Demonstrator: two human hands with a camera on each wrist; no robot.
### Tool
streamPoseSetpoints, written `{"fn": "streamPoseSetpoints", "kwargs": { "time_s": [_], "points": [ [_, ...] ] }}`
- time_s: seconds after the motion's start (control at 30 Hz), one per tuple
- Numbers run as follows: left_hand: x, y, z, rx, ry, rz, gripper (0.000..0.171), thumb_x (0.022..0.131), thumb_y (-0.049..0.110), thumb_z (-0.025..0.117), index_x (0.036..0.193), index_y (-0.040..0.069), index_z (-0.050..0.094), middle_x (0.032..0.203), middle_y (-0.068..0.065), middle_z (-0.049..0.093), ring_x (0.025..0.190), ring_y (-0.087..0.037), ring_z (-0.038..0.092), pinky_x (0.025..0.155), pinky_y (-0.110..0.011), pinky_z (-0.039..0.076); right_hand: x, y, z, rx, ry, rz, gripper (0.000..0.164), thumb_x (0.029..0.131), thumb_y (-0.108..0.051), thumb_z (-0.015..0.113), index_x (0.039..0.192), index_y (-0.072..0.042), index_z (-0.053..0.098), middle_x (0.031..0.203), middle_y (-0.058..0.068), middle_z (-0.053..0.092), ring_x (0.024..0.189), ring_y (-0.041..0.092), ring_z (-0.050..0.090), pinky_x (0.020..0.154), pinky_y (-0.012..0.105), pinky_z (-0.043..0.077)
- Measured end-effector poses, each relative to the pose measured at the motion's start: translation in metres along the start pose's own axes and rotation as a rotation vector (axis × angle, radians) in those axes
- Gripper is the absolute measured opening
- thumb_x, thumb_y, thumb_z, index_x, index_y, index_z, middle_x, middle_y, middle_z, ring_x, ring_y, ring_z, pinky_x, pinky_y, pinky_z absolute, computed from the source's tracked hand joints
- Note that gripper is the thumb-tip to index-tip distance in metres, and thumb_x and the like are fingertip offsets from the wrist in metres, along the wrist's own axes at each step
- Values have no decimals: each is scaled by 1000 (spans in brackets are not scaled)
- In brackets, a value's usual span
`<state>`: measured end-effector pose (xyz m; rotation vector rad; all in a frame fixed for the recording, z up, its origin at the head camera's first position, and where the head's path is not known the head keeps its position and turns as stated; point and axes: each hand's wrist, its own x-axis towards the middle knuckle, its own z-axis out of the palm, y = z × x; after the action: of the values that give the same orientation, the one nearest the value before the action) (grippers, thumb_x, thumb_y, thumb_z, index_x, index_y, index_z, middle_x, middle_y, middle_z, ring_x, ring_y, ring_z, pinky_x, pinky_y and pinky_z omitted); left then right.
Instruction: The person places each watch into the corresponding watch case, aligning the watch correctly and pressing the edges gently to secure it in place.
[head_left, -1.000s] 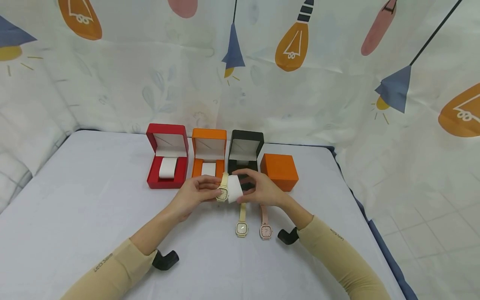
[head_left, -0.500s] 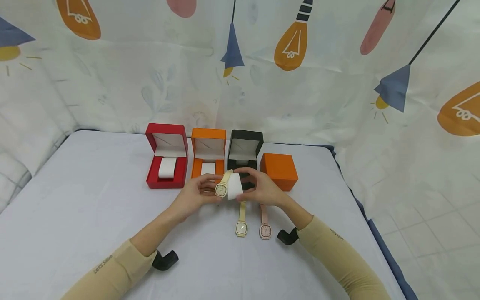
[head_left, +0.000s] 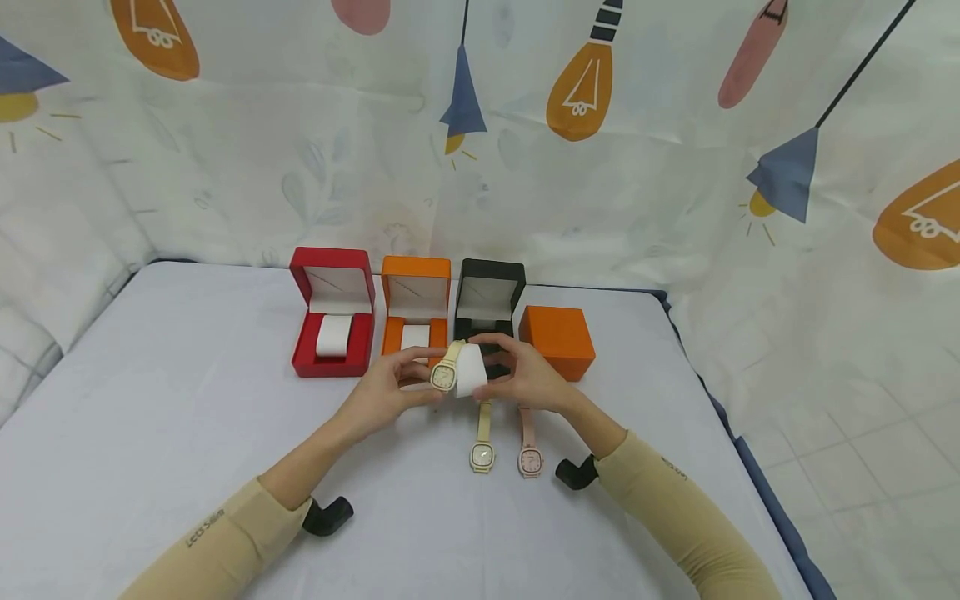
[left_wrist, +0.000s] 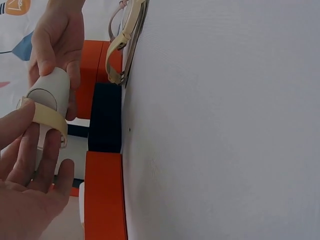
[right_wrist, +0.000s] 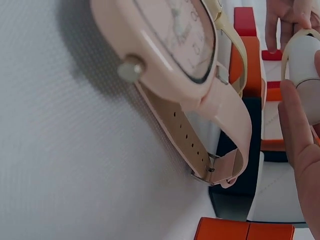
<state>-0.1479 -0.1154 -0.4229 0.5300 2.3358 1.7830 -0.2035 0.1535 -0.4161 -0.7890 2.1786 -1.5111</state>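
Thumb and fingers of my left hand [head_left: 384, 390] pinch a cream-yellow wristwatch [head_left: 443, 377], dial toward the head camera. A white watch cushion [head_left: 471, 371] is gripped by my right hand [head_left: 531, 379] between thumb and fingers. The watch's closed strap [left_wrist: 50, 118] loops around the near end of the cushion [left_wrist: 59, 82] in the left wrist view. Both are held up in front of the boxes. Below them on the cloth lie a second cream-yellow watch [head_left: 482, 456] and a pink watch [head_left: 530, 462], whose buckled strap [right_wrist: 230, 117] shows large in the right wrist view.
Behind the hands stand three open boxes: a red box [head_left: 363, 340] and an orange box [head_left: 392, 335], both with white cushions, and a black box [head_left: 493, 270], partly hidden. A closed orange box [head_left: 557, 343] stands to the right. A printed curtain [head_left: 337, 150] hangs behind the table.
The held watch and cushion have risen slightly, and the watch has tilted, its strap end leaning right toward the cushion. Both hands keep their hold. The watches on the cloth have not moved.
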Motion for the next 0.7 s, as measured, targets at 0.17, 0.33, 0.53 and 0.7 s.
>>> {"fn": "streamPoseSetpoints", "kwargs": {
  "time_s": [0.17,0.33,0.53,0.7],
  "points": [
    [0,0,0,9,0,38,58,89,10,82,142,11,59,103,-2,73,102,-23,67,89,-30,56,-1,-1,-1,13,-8,-10,76,82,-9,89,147,-16,51,144,5,54,118,25,63,88,38,59],
    [0,1,0,-15,-3,75,56,88,10,83,139,13,60,103,-2,74,99,-21,68,87,-28,56,-1,-3,-3,33,-10,-30,75,83,-7,87,148,-13,50,145,5,54,119,26,63,89,39,59],
    [0,0,1,-61,9,114,48,88,9,83,131,8,62,103,-4,74,97,-22,69,87,-27,57,-1,-4,-3,56,3,-40,72,83,-5,86,146,-14,53,144,2,54,118,26,62,91,40,58],
    [0,-1,3,-99,34,147,38,87,6,83,120,4,65,100,-6,74,95,-24,68,85,-29,57,0,-4,-3,73,10,-50,70,83,-4,86,145,-14,54,144,2,54,117,27,61,91,41,58]
  ]
}}
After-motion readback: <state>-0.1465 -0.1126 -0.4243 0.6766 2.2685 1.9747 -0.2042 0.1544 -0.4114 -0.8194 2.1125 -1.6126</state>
